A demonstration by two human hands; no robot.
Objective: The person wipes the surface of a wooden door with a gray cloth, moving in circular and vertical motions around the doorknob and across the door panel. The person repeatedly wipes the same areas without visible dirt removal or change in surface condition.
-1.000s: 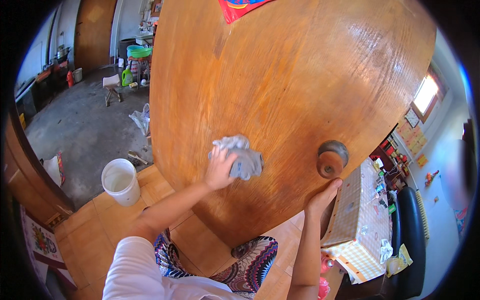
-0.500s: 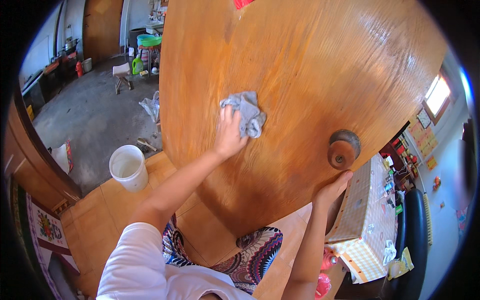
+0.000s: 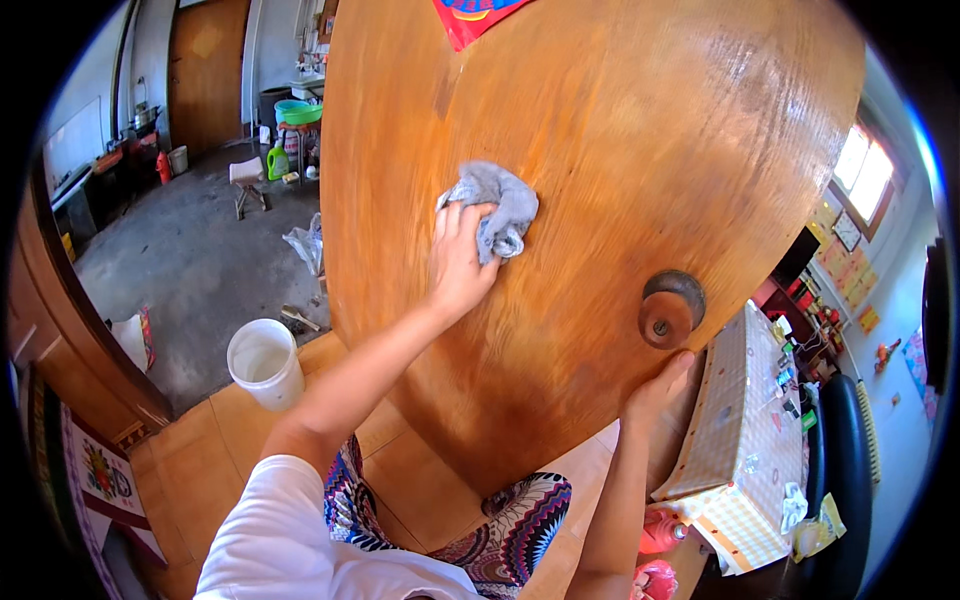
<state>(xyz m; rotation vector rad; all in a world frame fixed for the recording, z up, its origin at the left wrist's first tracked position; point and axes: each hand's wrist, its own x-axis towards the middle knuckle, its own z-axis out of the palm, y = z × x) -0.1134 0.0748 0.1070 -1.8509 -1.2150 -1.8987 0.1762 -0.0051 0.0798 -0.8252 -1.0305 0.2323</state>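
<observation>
A large wooden door [image 3: 600, 130] with brown grain fills the middle of the view. My left hand [image 3: 462, 262] presses a crumpled grey cloth [image 3: 505, 200] flat against its face, fingers closed over the lower left part of the cloth. To the right sits a round door knob [image 3: 665, 318] with a keyhole, on a dark round plate. Just below the knob, my right hand [image 3: 655, 395] grips the door's edge; its fingers are partly hidden behind the edge. A red decoration [image 3: 475, 20] hangs on the door at the top.
A white bucket [image 3: 265, 362] stands on the tiled floor at left, by the doorway. Beyond it are a small stool [image 3: 247, 178] and a clear plastic bag [image 3: 304, 243]. At right is a table with a checked cloth [image 3: 730, 500], beside a black sofa [image 3: 845, 450].
The cloth under my left hand has slid up and a little right across the door. More of the red decoration shows as the view has shifted. My right hand stays at the edge.
</observation>
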